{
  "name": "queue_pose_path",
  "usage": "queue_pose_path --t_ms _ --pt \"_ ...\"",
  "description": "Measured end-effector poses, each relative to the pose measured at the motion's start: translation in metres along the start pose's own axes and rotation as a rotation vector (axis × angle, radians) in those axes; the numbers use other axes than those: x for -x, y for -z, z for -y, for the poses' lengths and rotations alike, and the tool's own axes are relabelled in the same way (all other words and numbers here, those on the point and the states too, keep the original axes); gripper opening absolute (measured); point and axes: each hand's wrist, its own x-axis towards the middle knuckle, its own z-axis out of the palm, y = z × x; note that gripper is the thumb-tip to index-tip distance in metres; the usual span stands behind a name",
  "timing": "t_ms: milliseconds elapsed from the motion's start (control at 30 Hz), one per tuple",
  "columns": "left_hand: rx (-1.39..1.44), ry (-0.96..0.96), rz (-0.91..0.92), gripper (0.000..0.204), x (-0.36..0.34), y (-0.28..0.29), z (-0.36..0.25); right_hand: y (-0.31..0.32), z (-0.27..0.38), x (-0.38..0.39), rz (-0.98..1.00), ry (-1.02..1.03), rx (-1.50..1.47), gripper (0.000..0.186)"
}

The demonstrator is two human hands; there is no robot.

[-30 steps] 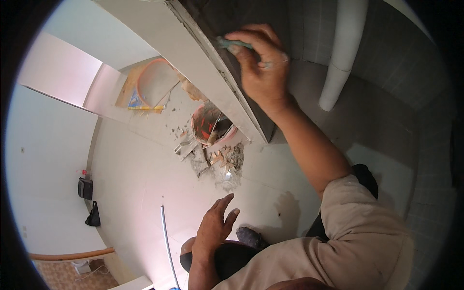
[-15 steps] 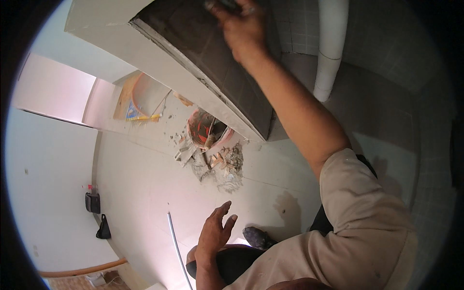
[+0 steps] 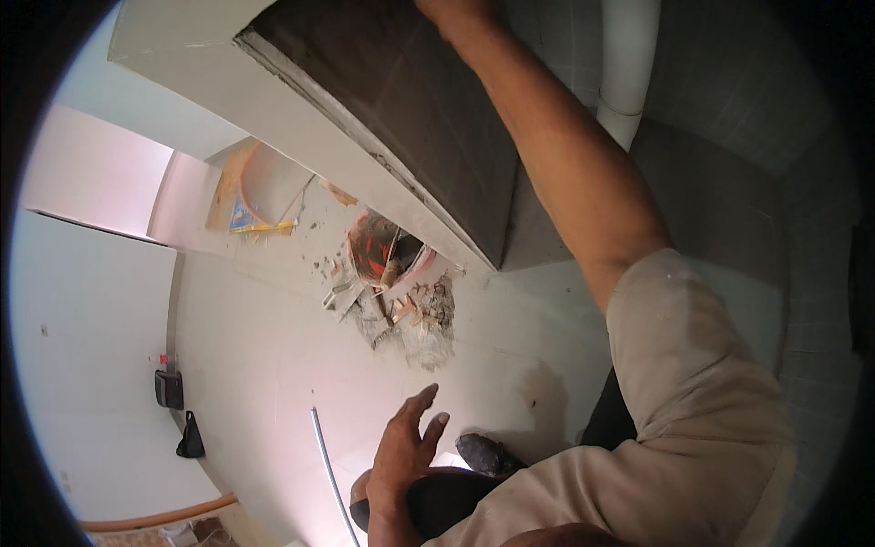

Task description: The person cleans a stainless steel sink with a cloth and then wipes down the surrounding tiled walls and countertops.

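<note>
My right arm stretches up across the view. The right hand [image 3: 458, 13] is at the upper edge, over the dark tiled face [image 3: 392, 100] of a wall end; its fingers are cut off, so what they hold is hidden. Low in the middle my left hand [image 3: 403, 448] hovers above my bent knee, fingers and thumb apart, with nothing in it. A pale, rough edge strip [image 3: 365, 150] runs down between the dark tiled face and the white wall side [image 3: 273, 118].
An orange-red bucket [image 3: 372, 248] stands by the wall foot, with rubble [image 3: 424, 314] beside it. A white pipe [image 3: 627, 73] rises at the right. A thin metal rod [image 3: 330, 474] lies left of my knee. Dark bags [image 3: 169, 389] sit by the far left wall.
My right hand has moved upward, so its fingers and the greyish thing at them have left the view. My left hand stays nearly still, open. The view has shifted slightly.
</note>
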Motion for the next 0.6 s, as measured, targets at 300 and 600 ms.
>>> queue_pose_path --t_ms 300,600 --pt "0.005 -0.048 0.009 0.045 -0.001 -0.001 -0.010 0.002 -0.007 -0.005 0.020 -0.132 0.087 0.019" --pt "0.029 0.033 0.034 0.045 0.000 -0.002 -0.012 -0.007 0.038 0.032 -0.005 0.018 -0.138 0.013"
